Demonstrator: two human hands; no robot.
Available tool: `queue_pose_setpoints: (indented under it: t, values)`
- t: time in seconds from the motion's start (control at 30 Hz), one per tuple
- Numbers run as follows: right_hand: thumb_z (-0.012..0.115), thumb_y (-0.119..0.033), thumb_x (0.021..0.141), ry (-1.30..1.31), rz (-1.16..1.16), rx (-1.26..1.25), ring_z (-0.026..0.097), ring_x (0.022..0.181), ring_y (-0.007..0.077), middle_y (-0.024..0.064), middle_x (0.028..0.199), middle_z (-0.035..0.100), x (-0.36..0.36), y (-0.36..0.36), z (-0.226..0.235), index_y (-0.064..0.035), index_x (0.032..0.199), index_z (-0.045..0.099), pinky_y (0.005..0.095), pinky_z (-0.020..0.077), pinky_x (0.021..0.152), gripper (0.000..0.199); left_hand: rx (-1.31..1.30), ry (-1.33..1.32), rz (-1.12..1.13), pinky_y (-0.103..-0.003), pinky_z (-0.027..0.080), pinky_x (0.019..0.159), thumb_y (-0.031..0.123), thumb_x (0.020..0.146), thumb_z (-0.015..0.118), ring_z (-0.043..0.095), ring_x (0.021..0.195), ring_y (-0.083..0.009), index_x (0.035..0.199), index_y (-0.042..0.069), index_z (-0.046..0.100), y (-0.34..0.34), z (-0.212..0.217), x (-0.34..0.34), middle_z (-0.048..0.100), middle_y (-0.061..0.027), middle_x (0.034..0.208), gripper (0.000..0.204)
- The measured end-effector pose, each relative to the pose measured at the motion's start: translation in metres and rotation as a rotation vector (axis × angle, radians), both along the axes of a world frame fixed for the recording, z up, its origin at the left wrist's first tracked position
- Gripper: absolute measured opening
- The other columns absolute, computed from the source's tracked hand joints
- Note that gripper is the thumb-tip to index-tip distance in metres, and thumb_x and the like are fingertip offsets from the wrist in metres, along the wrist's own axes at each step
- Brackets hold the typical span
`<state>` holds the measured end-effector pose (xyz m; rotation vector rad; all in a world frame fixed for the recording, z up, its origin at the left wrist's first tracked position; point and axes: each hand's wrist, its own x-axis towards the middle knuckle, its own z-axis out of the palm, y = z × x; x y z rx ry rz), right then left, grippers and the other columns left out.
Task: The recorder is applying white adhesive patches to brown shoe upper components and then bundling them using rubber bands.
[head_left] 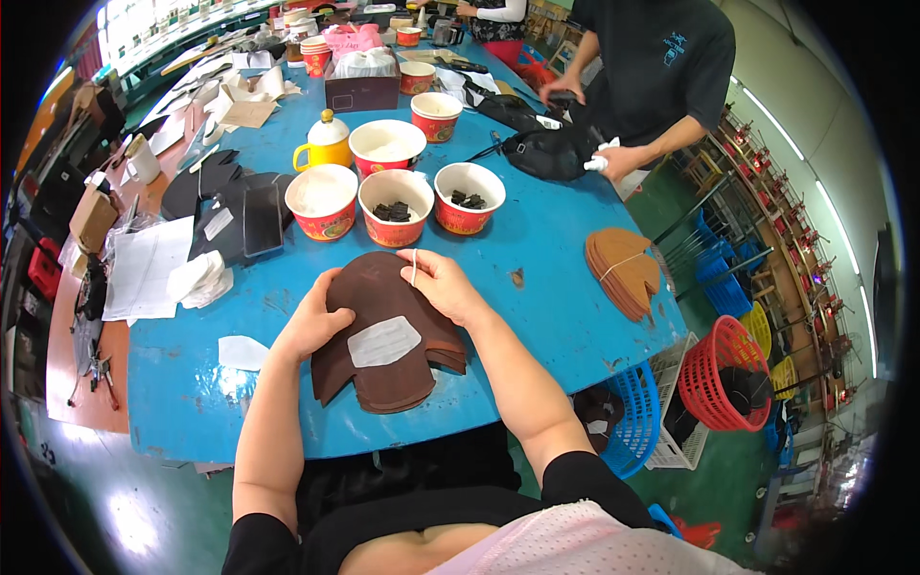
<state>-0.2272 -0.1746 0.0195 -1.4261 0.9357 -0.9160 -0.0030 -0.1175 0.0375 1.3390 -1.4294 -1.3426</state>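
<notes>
A stack of dark brown, dome-shaped leather pieces (383,287) with notched lower edges lies on the blue table just in front of me. On top of it sits a white paper slip (384,342). My left hand (314,321) grips the stack's left edge, thumb on the top piece and fingertips hidden. At the stack's upper right edge, my right hand (443,289) is closed with a thin white elastic band (414,267) at its fingers. Whether the band goes under the stack is hidden.
Paper tubs (394,228), some holding small black pieces, stand beyond the stack near a yellow mug (327,144). A banded tan stack (621,272) lies right. White paper (242,353) lies left. A co-worker (652,77) handles a black bag (544,153). Baskets (724,374) stand on the floor.
</notes>
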Motion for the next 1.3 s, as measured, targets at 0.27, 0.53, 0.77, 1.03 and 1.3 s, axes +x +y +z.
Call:
queue_pose_setpoints:
  t: [0.27, 0.53, 0.77, 1.03, 1.3]
  values:
    - [0.053, -0.009, 0.091, 0.055, 0.037, -0.171, 0.048, 0.083, 0.002, -0.0018, 0.098, 0.059, 0.002, 0.008, 0.011, 0.0005, 0.128, 0.049, 0.0183, 0.0425, 0.073, 0.038, -0.184, -0.136, 0.059, -0.034, 0.041, 0.096, 0.016, 0.082, 0.063, 0.052, 0.114, -0.0245, 0.136, -0.001, 0.034, 0.0, -0.007, -0.004, 0.052, -0.0189, 0.125, 0.063]
    - [0.052, -0.037, 0.094, -0.089, 0.064, 0.274, 0.06, 0.076, 0.0073, 0.0018, 0.091, 0.065, -0.024, -0.012, 0.005, -0.0018, 0.112, 0.06, 0.0244, 0.0492, 0.066, 0.04, -0.07, 0.118, 0.074, -0.03, 0.044, 0.091, 0.011, 0.083, 0.066, 0.054, 0.106, -0.0175, 0.132, 0.0, 0.04, 0.005, -0.007, -0.001, 0.056, -0.0112, 0.117, 0.056]
    - [0.056, -0.032, 0.091, -0.101, 0.167, 0.404, 0.061, 0.073, 0.0094, 0.0011, 0.087, 0.065, -0.026, -0.014, -0.009, -0.0065, 0.097, 0.065, 0.0251, 0.0496, 0.063, 0.027, -0.074, 0.26, 0.112, -0.03, 0.045, 0.091, 0.009, 0.084, 0.065, 0.054, 0.107, -0.0178, 0.133, 0.0, 0.039, 0.009, -0.011, 0.003, 0.056, -0.0113, 0.119, 0.056]
    - [0.054, -0.021, 0.092, -0.418, 0.157, 0.468, 0.062, 0.085, 0.0133, 0.0064, 0.099, 0.065, -0.015, -0.015, -0.016, -0.0024, 0.105, 0.062, 0.0278, 0.0509, 0.074, 0.024, -0.154, 0.15, 0.101, -0.031, 0.041, 0.096, 0.013, 0.084, 0.067, 0.05, 0.114, -0.0205, 0.137, -0.001, 0.034, 0.004, -0.012, 0.004, 0.051, -0.0142, 0.127, 0.064]
    - [0.05, -0.026, 0.095, -0.34, 0.072, 0.289, 0.061, 0.085, 0.0102, 0.0055, 0.098, 0.065, -0.006, -0.007, -0.01, 0.0003, 0.106, 0.061, 0.0253, 0.05, 0.076, 0.03, -0.184, -0.049, 0.091, -0.032, 0.041, 0.097, 0.013, 0.085, 0.065, 0.05, 0.116, -0.0217, 0.137, -0.001, 0.035, 0.006, 0.0, -0.005, 0.05, -0.0164, 0.128, 0.061]
